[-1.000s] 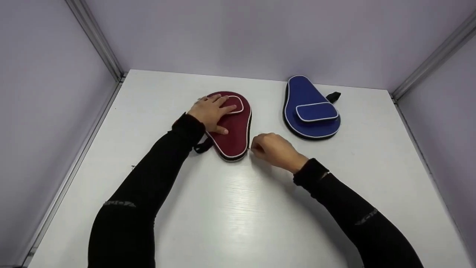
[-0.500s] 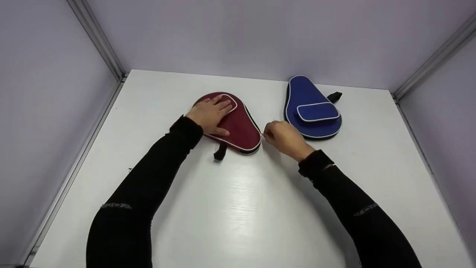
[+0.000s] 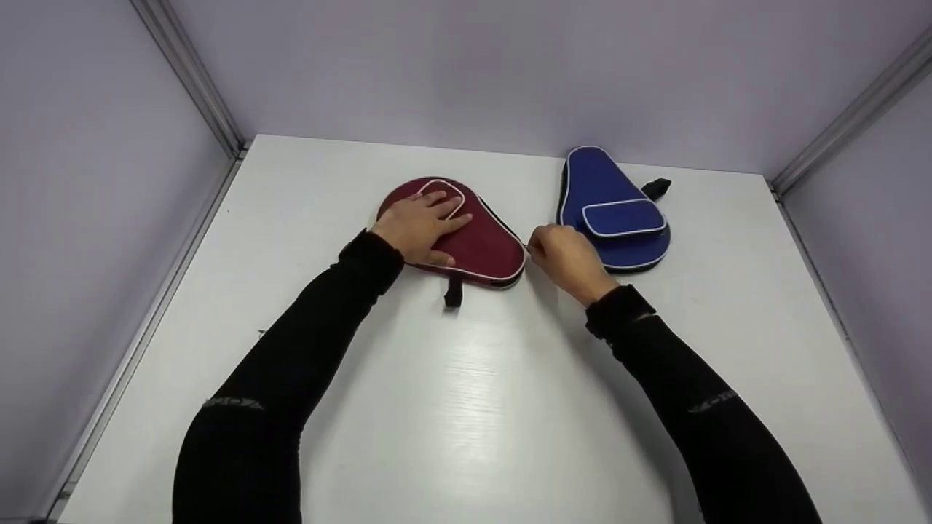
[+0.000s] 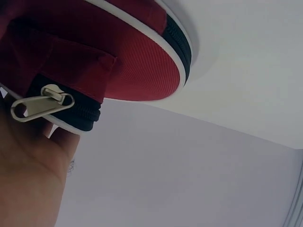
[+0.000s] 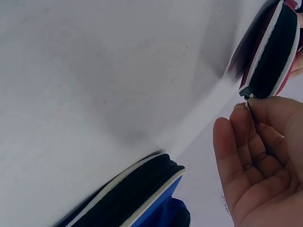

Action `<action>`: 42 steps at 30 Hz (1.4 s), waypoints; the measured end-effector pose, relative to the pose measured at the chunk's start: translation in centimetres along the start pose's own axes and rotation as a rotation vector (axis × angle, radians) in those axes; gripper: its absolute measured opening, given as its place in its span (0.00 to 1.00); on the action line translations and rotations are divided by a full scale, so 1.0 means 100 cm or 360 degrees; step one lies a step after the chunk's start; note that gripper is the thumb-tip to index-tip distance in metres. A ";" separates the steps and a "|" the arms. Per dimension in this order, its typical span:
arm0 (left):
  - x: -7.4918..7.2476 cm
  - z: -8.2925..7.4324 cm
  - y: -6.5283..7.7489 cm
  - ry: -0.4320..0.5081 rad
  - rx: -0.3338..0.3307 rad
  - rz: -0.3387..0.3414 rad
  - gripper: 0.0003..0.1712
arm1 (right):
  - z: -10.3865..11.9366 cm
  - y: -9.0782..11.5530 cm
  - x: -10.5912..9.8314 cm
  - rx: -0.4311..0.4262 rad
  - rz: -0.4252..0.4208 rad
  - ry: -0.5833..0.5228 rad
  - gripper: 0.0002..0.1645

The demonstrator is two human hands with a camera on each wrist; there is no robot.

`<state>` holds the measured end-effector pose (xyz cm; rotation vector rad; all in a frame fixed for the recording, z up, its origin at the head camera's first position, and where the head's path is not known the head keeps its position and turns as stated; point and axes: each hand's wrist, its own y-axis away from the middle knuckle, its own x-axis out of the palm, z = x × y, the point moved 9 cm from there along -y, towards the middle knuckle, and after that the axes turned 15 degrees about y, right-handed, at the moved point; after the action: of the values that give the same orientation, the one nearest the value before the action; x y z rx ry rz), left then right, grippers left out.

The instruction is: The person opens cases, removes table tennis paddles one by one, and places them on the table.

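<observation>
A red paddle-shaped zip case (image 3: 486,244) with white piping lies at the middle of the table, its narrow end pointing to the lower right. My left hand (image 3: 416,229) rests on its wide end with fingers spread over the small pocket. That pocket's metal zipper pull (image 4: 38,106) shows beside the palm in the left wrist view. At the narrow end, my right hand (image 3: 569,256) pinches the zipper pull (image 5: 248,103) of the case's main zipper between thumb and forefinger. A black strap (image 3: 453,292) sticks out from the case's near side.
A blue case (image 3: 593,175) of the same shape lies behind and to the right, close by my right hand, with its own black strap (image 3: 657,189). The white table (image 3: 466,407) is enclosed by pale walls at the back and both sides.
The red case has turned counterclockwise under my left hand, its narrow end swinging right and away from me. My right hand has moved up and right along with the pull.
</observation>
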<state>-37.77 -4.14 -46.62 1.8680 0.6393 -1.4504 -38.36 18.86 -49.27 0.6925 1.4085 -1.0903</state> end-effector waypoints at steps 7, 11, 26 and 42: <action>0.002 0.000 0.000 -0.0020 -0.0048 -0.0013 0.51 | 0.012 0.013 -0.015 0.0012 0.0093 0.0038 0.09; 0.001 0.000 0.000 -0.0038 -0.0060 -0.0009 0.51 | 0.017 0.019 -0.017 0.0003 0.0108 0.0039 0.08; 0.005 0.002 0.002 0.0043 -0.0084 -0.0016 0.50 | 0.043 0.045 -0.024 -0.0065 0.0124 0.0075 0.06; 0.067 0.062 -0.054 0.0069 -0.0038 -0.0044 0.59 | 0.099 0.052 -0.014 -0.0198 0.0165 0.0078 0.05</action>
<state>-43.90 -5.49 -55.12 1.8839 0.7032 -1.4170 -29.36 12.25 -48.06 0.6983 1.4531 -0.9021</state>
